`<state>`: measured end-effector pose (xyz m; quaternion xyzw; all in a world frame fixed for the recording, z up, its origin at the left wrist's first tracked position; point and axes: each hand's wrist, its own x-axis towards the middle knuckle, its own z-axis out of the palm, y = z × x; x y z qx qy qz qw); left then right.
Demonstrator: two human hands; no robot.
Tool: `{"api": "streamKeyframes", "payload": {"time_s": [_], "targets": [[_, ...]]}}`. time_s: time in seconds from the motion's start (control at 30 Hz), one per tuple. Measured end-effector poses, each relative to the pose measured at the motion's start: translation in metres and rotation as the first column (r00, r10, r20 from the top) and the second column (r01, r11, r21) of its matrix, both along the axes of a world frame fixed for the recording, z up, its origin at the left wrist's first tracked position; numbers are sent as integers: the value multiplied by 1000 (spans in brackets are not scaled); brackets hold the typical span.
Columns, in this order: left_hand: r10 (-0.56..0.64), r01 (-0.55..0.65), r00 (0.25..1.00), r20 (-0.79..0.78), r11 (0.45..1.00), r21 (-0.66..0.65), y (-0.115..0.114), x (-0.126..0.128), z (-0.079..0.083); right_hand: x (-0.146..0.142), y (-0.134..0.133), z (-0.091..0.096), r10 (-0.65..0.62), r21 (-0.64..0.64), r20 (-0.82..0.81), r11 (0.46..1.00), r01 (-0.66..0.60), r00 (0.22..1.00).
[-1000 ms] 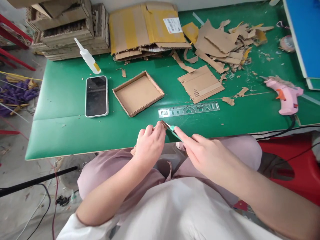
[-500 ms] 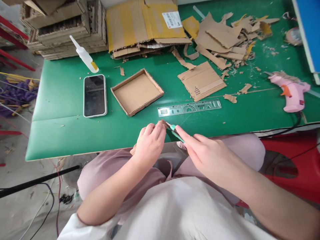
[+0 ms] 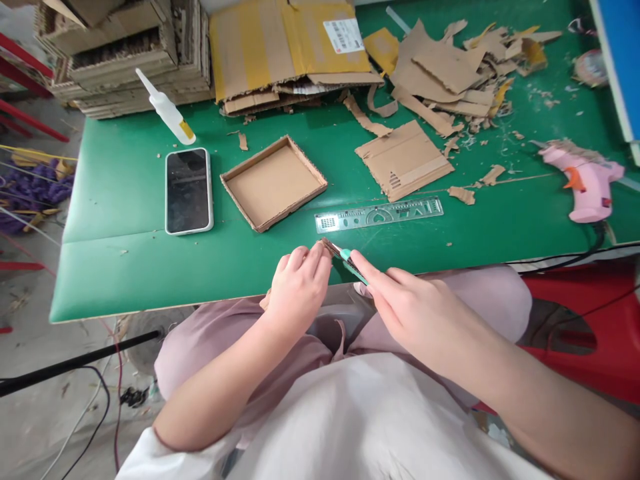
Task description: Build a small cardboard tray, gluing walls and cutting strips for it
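My left hand (image 3: 300,283) is closed around a piece of cardboard (image 3: 325,244), most of it hidden under the fingers, at the table's front edge. My right hand (image 3: 400,293) grips a green utility knife (image 3: 353,264), its tip touching the cardboard beside my left fingertips. Just beyond the hands lies a clear plastic ruler (image 3: 380,215) with cut-out shapes. A shallow cardboard tray (image 3: 275,183) with low walls rests behind and left of it. To the right, behind the ruler, lies a flat cardboard square (image 3: 404,160).
A phone (image 3: 189,191) and a white glue bottle (image 3: 171,113) are at the left. Stacked cardboard frames (image 3: 130,73) and a flattened box (image 3: 290,47) line the back. Cardboard scraps (image 3: 445,73) heap at back right; a pink glue gun (image 3: 583,180) lies at the right edge.
Both hands, the knife and the cardboard piece stay nearly in place. The view has shifted very slightly; nothing else has visibly moved.
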<state>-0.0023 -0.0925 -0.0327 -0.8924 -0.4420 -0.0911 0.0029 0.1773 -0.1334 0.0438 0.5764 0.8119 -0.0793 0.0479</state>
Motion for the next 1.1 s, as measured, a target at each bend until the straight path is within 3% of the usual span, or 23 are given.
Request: {"api": "streamKeyframes", "payload": {"time_s": [0.23, 0.53, 0.8, 1.1], "targets": [[-6, 13, 997, -80, 996, 85, 1, 5, 9, -4, 6, 4, 8, -131, 66, 991, 1, 998], [-4, 11, 997, -81, 997, 83, 5, 8, 14, -16, 9, 19, 22, -330, 221, 942, 54, 975], [-3, 4, 999, -44, 999, 41, 5, 7, 13, -12, 6, 27, 49, -398, 234, 916, 49, 971], [-22, 25, 999, 41, 998, -62, 6, 1, 8, -12, -5, 20, 27, -327, 226, 944, 50, 974]]}}
